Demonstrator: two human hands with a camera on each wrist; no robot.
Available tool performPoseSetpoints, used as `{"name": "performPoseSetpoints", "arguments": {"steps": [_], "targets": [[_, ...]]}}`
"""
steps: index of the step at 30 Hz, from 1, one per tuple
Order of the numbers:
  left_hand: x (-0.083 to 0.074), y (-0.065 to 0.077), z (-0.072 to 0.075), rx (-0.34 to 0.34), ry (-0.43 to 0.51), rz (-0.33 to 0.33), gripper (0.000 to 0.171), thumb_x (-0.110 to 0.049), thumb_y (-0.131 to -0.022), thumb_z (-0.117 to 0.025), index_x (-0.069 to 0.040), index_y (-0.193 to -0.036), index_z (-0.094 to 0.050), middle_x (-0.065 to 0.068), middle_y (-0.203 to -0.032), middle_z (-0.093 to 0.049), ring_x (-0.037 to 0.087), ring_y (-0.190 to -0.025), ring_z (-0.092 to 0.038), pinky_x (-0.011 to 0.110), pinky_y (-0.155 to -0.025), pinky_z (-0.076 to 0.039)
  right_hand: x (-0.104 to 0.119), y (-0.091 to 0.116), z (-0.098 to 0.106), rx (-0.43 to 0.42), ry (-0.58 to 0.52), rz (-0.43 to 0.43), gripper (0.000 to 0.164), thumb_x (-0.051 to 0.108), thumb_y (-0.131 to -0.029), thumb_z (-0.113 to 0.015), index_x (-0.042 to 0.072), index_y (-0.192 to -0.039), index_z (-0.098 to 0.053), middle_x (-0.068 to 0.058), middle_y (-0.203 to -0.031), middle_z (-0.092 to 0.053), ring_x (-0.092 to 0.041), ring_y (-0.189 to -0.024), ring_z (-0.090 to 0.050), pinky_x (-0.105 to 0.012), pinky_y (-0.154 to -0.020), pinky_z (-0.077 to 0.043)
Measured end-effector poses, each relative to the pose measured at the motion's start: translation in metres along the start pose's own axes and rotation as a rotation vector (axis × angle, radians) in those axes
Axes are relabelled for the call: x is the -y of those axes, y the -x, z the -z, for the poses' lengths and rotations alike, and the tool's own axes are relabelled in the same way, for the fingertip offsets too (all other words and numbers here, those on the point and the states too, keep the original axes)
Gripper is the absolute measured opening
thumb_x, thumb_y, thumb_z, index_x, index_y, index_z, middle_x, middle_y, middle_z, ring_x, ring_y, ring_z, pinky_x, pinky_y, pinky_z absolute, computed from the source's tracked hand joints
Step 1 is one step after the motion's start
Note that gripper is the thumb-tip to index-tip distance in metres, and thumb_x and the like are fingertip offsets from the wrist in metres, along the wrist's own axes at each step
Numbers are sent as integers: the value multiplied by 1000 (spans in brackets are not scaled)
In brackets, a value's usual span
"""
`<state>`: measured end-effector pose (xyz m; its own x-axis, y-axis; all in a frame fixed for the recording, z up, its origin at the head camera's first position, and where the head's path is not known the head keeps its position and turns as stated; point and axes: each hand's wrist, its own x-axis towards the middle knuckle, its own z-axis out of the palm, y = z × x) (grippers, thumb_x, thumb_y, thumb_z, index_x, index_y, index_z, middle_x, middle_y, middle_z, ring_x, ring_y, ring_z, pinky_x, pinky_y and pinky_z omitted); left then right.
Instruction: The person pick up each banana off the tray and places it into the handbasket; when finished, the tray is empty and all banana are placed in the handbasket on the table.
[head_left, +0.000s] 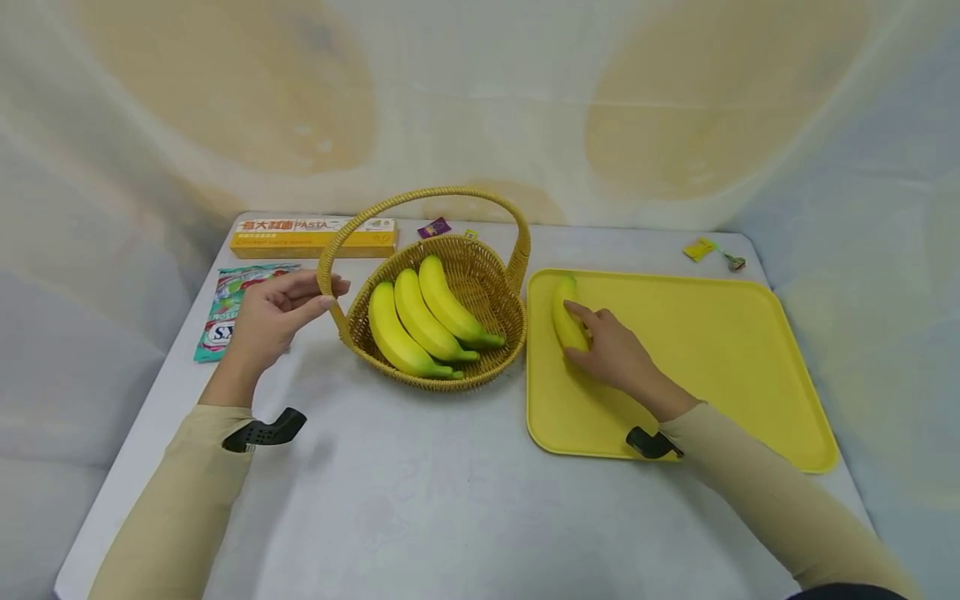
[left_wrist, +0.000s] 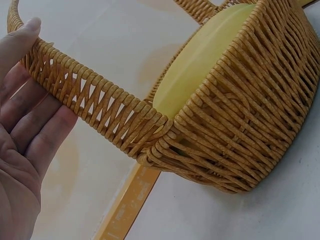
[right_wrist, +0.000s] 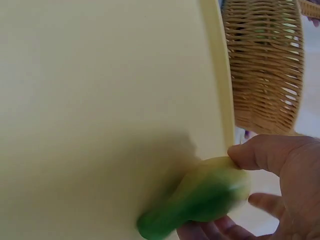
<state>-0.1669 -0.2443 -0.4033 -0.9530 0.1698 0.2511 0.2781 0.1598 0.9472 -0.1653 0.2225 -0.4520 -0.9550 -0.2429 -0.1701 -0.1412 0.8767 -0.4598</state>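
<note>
My left hand (head_left: pixel 273 312) holds the side of the handle of a woven wicker basket (head_left: pixel 480 383), thumb on one face and fingers behind it. Inside the basket lie three yellow bananas (head_left: pixel 427 312) side by side, their green tips pointing to the lower right. In the left wrist view, one banana (left_wrist: pixel 200 60) shows above the woven wall. On the left part of a yellow tray (head_left: pixel 712 367), my right hand (head_left: pixel 615 350) grips another banana (head_left: pixel 565 298) between thumb and fingers. Its green end (right_wrist: pixel 195 205) sticks out of the grip, close over the tray.
Behind the left hand lie a yellow pasta box (head_left: pixel 315 243) and a teal snack bag (head_left: pixel 225 304). A purple wrapped candy (head_left: pixel 434 227) sits behind the basket. At the back right are a yellow packet (head_left: pixel 699 248) and a small lollipop (head_left: pixel 735 262). Pale curtains surround the table.
</note>
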Motion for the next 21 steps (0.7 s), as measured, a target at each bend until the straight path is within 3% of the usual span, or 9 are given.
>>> {"name": "performPoseSetpoints", "arguments": {"steps": [5,11,17,21], "targets": [[-1,0,0,-1,-23,4,28,-3,-96,-69,3,-123,-69,2,-111,-76,14,-105,-72,21,-93,-55,-5,9,12,34,-36,8,69,24,-96,-67,17,-158,-39,-24,-131,-60,-36,-109,-62,-47,-79,-54],[-1,1,0,-1,-24,8,28,-3,-96,-69,3,-123,-69,2,-111,-76,14,-105,-72,20,-93,-55,-1,23,32,95,-124,24,66,24,-97,-66,20,-158,-39,-22,-138,-58,-35,-113,-63,-45,-81,-57],[-1,1,1,4,-5,4,28,-2,-96,-69,4,-123,-69,3,-111,-76,14,-104,-72,21,-93,-55,9,37,66,122,-227,125,63,22,-99,-66,23,-156,-41,-17,-143,-56,-34,-117,-62,-49,-91,-54],[0,1,1,6,-15,4,28,-3,-96,-69,3,-123,-69,4,-111,-76,16,-105,-72,21,-93,-55,18,44,86,185,-300,210,59,23,-101,-65,26,-156,-42,-11,-152,-48,-34,-127,-57,-52,-97,-51]]}}
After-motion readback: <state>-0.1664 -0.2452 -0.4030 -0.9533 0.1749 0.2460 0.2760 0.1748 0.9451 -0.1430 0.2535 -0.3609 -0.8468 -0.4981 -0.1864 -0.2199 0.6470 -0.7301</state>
